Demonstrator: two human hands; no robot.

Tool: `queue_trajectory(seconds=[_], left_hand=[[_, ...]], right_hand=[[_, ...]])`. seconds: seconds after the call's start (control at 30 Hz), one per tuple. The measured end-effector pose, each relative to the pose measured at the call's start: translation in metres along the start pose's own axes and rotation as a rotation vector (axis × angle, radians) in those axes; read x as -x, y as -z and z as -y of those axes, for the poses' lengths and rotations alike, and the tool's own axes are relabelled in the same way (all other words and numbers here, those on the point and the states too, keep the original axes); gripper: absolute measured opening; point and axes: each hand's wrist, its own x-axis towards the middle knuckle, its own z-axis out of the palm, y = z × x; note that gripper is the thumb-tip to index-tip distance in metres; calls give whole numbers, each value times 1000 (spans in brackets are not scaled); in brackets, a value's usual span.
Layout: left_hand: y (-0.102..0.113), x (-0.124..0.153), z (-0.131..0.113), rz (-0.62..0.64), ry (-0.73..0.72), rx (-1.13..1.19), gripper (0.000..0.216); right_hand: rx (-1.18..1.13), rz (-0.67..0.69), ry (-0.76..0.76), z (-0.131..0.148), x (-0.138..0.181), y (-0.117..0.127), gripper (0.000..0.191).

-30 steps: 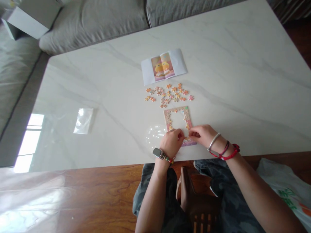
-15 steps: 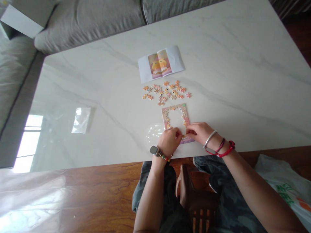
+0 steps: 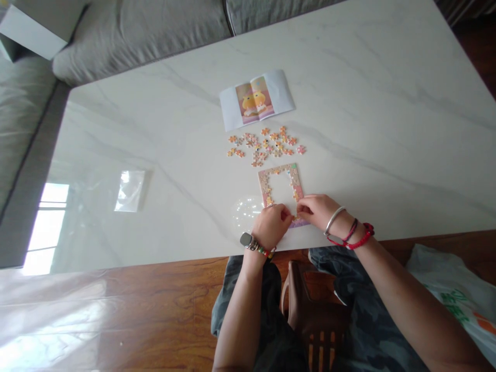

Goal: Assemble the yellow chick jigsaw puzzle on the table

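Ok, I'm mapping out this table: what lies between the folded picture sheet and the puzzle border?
In the head view, loose puzzle pieces lie scattered between the folded picture sheet and the puzzle border.

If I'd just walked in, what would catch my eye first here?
Probably the partly built puzzle near the front of the white table, its middle unfilled, with the left hand and right hand close together at its near end. Beyond it lie scattered loose pieces, and behind them a creased, colourfully printed sheet.
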Motion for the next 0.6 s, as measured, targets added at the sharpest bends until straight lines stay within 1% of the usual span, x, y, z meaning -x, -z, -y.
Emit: queue_trajectory(seconds=[0.3,0.5,0.6], left_hand=[[-3,-1,1,-19,-13,3,13],[-2,-1,-1,-12,21,-4,11],[-3,-1,-1,-27,20,9,9]], right_hand=[[30,-21,3,2,0,-1,8],[29,-37,4,1,0,-2,7],[33,-50,-1,0,0,-3,6]])
